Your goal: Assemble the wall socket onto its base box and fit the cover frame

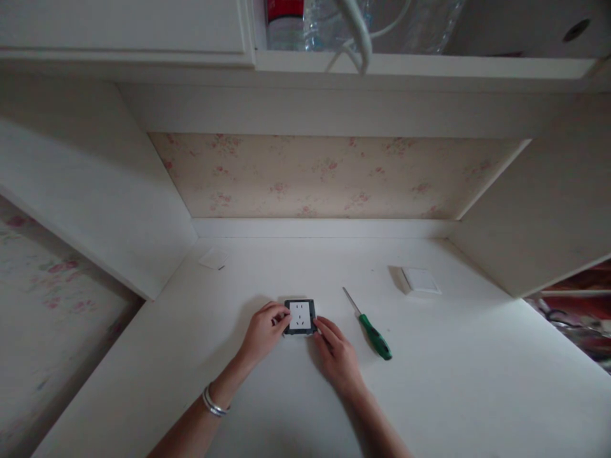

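A wall socket (300, 316) with a white face and a dark frame is between my two hands, low over the white desktop. My left hand (264, 329) grips its left edge, fingers bent and thumb against the frame. On the opposite side, my right hand (338, 356) holds the right edge with its fingertips. A screwdriver (375, 336) with a green handle lies just right of my right hand, its tip pointing away from me. Farther right sits a white square switch plate or cover (421, 280). What is under the socket is hidden.
A thin white flat piece (214, 258) lies at the back left of the desktop (477, 381). White side panels (525, 210) enclose the desk, and a shelf (420, 63) hangs overhead with a white cable (356, 32) drooping over its edge.
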Demonstrator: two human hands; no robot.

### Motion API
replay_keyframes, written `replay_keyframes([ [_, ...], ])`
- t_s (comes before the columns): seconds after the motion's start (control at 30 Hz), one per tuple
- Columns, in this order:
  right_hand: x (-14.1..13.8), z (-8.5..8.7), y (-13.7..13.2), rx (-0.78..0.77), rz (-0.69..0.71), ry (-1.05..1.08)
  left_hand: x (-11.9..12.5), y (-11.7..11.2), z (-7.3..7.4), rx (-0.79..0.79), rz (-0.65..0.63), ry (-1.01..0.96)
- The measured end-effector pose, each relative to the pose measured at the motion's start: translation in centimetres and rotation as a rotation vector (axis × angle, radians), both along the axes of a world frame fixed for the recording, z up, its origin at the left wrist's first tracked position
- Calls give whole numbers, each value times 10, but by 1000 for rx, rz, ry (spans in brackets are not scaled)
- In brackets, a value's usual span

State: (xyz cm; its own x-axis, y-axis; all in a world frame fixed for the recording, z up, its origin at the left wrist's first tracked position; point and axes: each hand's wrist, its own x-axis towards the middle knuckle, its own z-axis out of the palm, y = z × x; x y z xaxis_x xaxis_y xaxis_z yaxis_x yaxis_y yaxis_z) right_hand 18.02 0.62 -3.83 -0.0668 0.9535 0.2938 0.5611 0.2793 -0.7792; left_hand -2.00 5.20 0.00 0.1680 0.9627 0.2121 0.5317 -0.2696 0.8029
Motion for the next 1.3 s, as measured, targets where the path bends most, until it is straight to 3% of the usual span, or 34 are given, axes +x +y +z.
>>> replay_keyframes([
  [0.23,1,3,-1,0,18,1,-2,1,-1,-69,25,-42],
  [0.7,0,4,-1,-7,10,3,1,-3,10,9,23,113],
  [1.3,1,-1,1,2,18,-13,1,0,7,-25,31,128],
])
